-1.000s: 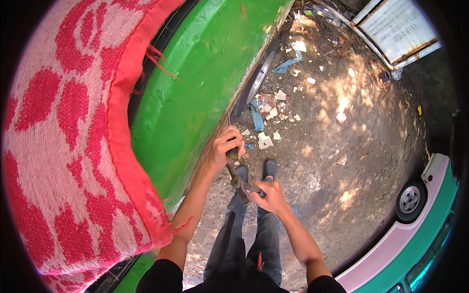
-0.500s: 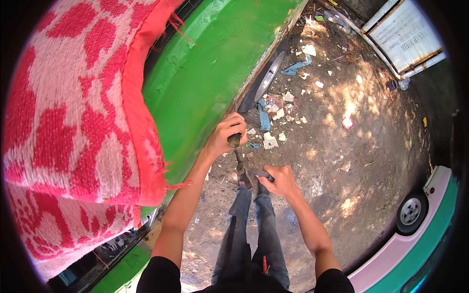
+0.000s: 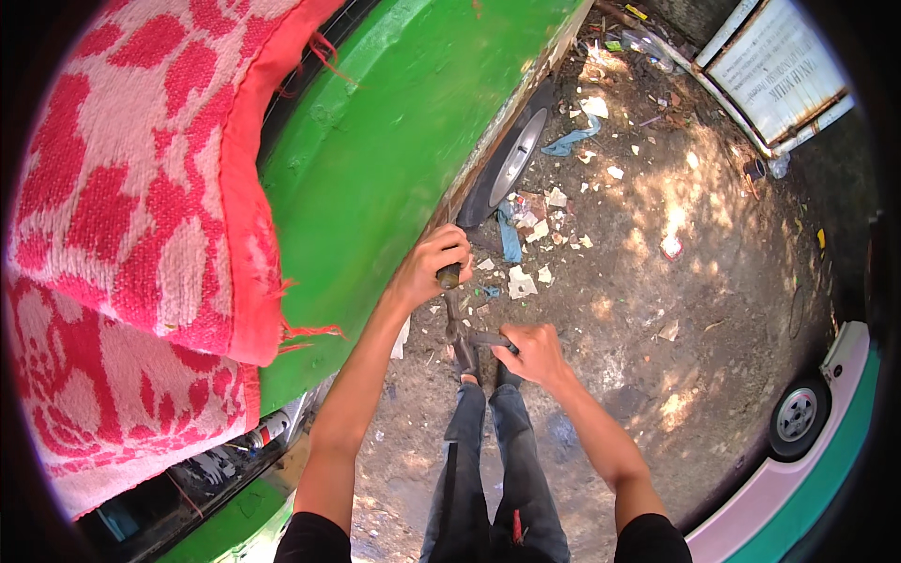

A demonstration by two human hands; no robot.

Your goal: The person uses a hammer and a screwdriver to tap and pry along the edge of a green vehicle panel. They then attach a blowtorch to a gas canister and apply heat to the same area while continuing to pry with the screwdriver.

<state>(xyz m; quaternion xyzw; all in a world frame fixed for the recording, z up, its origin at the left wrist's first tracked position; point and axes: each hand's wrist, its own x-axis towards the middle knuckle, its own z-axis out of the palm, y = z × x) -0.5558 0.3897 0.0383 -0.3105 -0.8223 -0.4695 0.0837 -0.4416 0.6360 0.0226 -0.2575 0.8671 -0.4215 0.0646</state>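
My left hand point(image 3: 434, 263), beside the lower edge of the green car body panel point(image 3: 366, 159), is closed around the dark grip of a metal tool point(image 3: 453, 305), whose shaft runs down toward my feet. My right hand point(image 3: 537, 355) is closed on a dark handle point(image 3: 490, 339) pointing left. Both meet near a dark metal head in front of my shoes. I cannot tell whether they are one two-handled tool or two separate ones.
A red and pink towel point(image 3: 160, 206) drapes over the car at left. A wheel point(image 3: 516, 155), blue cloth strips point(image 3: 508, 235) and broken pale flakes point(image 3: 522, 281) lie ahead. A pink and teal vehicle point(image 3: 779, 469) stands right; a rusty white panel point(image 3: 779, 70) leans at far right.
The view has shifted slightly, so the towel sits farther left. Both hands keep their grips; the handles and metal head look slightly turned relative to each other.
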